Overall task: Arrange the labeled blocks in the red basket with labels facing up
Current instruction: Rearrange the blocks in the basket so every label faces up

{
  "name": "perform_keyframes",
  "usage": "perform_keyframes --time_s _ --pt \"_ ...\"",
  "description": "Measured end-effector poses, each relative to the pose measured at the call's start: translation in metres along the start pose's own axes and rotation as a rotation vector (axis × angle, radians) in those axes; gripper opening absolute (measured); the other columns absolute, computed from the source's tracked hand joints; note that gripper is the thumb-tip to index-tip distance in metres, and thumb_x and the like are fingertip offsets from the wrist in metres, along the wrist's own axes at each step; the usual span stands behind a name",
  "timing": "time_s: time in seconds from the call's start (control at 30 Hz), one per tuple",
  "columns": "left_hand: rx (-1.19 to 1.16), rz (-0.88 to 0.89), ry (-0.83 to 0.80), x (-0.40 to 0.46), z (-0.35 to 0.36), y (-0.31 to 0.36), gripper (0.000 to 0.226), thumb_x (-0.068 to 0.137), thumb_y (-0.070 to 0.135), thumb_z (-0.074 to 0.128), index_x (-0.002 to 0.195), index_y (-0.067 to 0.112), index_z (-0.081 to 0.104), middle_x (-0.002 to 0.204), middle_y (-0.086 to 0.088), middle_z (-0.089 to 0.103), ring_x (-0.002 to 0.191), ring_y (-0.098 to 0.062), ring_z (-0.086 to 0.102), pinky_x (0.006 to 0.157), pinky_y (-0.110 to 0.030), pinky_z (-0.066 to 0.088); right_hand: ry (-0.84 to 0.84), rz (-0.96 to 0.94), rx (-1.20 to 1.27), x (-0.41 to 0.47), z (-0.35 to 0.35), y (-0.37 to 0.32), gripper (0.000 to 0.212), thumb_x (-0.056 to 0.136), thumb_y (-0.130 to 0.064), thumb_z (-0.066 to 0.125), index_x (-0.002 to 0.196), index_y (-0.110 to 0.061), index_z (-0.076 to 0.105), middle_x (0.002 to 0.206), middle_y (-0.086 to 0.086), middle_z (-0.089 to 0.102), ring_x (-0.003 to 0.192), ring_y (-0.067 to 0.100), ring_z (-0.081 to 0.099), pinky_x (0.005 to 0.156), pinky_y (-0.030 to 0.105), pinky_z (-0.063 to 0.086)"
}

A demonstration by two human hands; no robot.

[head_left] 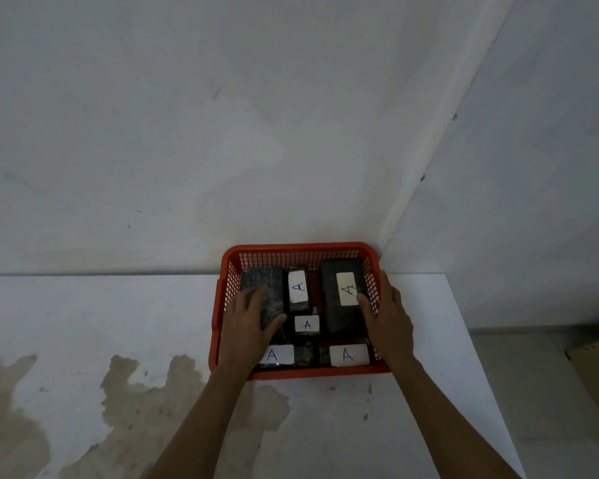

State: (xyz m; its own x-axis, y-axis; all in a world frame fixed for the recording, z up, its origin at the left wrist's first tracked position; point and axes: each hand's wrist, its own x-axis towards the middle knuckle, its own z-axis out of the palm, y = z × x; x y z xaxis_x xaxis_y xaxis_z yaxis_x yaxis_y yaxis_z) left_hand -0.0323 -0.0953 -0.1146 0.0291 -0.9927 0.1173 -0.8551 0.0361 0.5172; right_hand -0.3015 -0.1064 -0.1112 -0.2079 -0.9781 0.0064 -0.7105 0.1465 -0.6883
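A red plastic basket (300, 249) sits on a white table against the wall corner. Inside lie several dark blocks. A large block (329, 299) at the right shows a white "A" label on top. A narrow block (298, 286), a small one (307, 325) and two front blocks (280, 355) (348, 355) also show "A" labels. The back-left block (256, 280) shows no label. My left hand (251, 321) lies on that unlabeled block, fingers spread over it. My right hand (384, 318) straddles the basket's right wall, thumb on the large block.
The white table (101, 323) carries brown stains at the front left. Its right edge runs diagonally past the basket. A wall stands right behind the basket. A cardboard box corner (595, 371) shows at the far right on the floor.
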Motion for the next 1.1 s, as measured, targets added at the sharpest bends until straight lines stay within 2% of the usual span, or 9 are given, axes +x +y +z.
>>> perform_keyframes --time_s 0.1,0.3,0.5,0.6,0.7,0.77,0.9,1.0,1.1 --pt "-0.033 -0.192 -0.098 0.003 0.011 0.004 0.087 0.077 0.060 0.060 0.144 0.016 0.027 0.153 -0.014 0.021 0.136 -0.034 0.029 0.107 -0.050 0.036 -0.025 0.101 0.169 0.006 -0.003 0.004 0.067 0.093 -0.059 0.043 0.148 -0.023 0.031 0.136 0.008 0.057 0.117 0.027 0.060 0.091 0.039 0.053" --pt "-0.015 -0.255 -0.156 0.006 0.021 0.010 0.104 0.070 0.061 0.068 0.148 0.017 0.015 0.157 -0.018 0.004 0.139 -0.042 0.019 0.108 -0.056 0.032 -0.077 0.135 0.191 0.012 -0.003 0.011 0.060 0.091 -0.055 0.055 0.135 -0.018 0.042 0.123 0.008 0.064 0.097 0.014 0.059 0.074 0.024 0.048" --pt "-0.171 -0.238 -0.200 0.009 0.009 0.007 0.098 0.077 0.051 0.067 0.150 0.019 0.010 0.158 -0.015 0.002 0.142 -0.036 0.017 0.111 -0.052 0.030 -0.055 0.114 0.204 0.010 -0.003 0.009 0.067 0.092 -0.055 0.052 0.148 -0.025 0.030 0.133 0.009 0.060 0.113 0.029 0.063 0.090 0.045 0.056" --pt "-0.314 -0.213 -0.227 0.010 -0.004 0.002 0.085 0.084 0.050 0.058 0.150 0.023 0.011 0.155 -0.012 0.020 0.138 -0.031 0.030 0.107 -0.051 0.037 -0.050 0.096 0.201 0.007 -0.005 0.005 0.077 0.090 -0.059 0.052 0.154 -0.030 0.018 0.140 0.010 0.056 0.117 0.031 0.061 0.095 0.049 0.054" --pt "-0.410 -0.220 -0.247 0.007 -0.016 -0.003 0.070 0.090 0.046 0.050 0.148 0.030 0.014 0.147 -0.011 0.039 0.125 -0.025 0.048 0.096 -0.036 0.047 -0.040 0.073 0.184 0.004 -0.006 0.002 0.080 0.089 -0.060 0.053 0.154 -0.035 0.013 0.140 0.009 0.056 0.115 0.031 0.062 0.093 0.049 0.054" --pt "-0.433 -0.173 -0.229 0.003 -0.021 -0.005 0.062 0.095 0.041 0.044 0.148 0.035 0.012 0.147 -0.008 0.039 0.123 -0.019 0.048 0.091 -0.026 0.048 -0.032 0.053 0.182 0.003 -0.007 0.001 0.079 0.090 -0.059 0.053 0.154 -0.035 0.013 0.140 0.009 0.056 0.115 0.030 0.062 0.093 0.046 0.054" --pt "-0.250 0.004 -0.091 -0.006 -0.018 -0.003 0.053 0.099 0.039 0.032 0.143 0.050 0.005 0.158 -0.001 0.017 0.140 -0.020 0.027 0.104 -0.036 0.037 -0.018 0.029 0.162 0.002 -0.007 -0.002 0.078 0.090 -0.056 0.053 0.154 -0.033 0.014 0.140 0.010 0.055 0.116 0.031 0.062 0.094 0.049 0.054" --pt "-0.154 -0.034 -0.093 -0.009 -0.013 0.000 0.053 0.095 0.052 0.030 0.141 0.055 0.004 0.158 -0.002 0.014 0.138 -0.025 0.033 0.098 -0.042 0.045 -0.016 0.014 0.127 0.000 -0.007 -0.003 0.079 0.091 -0.057 0.052 0.155 -0.032 0.014 0.140 0.012 0.055 0.118 0.032 0.060 0.095 0.051 0.054" --pt "-0.165 -0.081 -0.101 -0.006 -0.013 0.001 0.069 0.084 0.067 0.043 0.143 0.046 0.013 0.155 -0.003 0.021 0.131 -0.026 0.041 0.095 -0.044 0.047 -0.023 0.023 0.069 0.000 -0.006 -0.003 0.080 0.092 -0.056 0.051 0.156 -0.031 0.011 0.136 0.014 0.057 0.116 0.032 0.060 0.094 0.051 0.054"
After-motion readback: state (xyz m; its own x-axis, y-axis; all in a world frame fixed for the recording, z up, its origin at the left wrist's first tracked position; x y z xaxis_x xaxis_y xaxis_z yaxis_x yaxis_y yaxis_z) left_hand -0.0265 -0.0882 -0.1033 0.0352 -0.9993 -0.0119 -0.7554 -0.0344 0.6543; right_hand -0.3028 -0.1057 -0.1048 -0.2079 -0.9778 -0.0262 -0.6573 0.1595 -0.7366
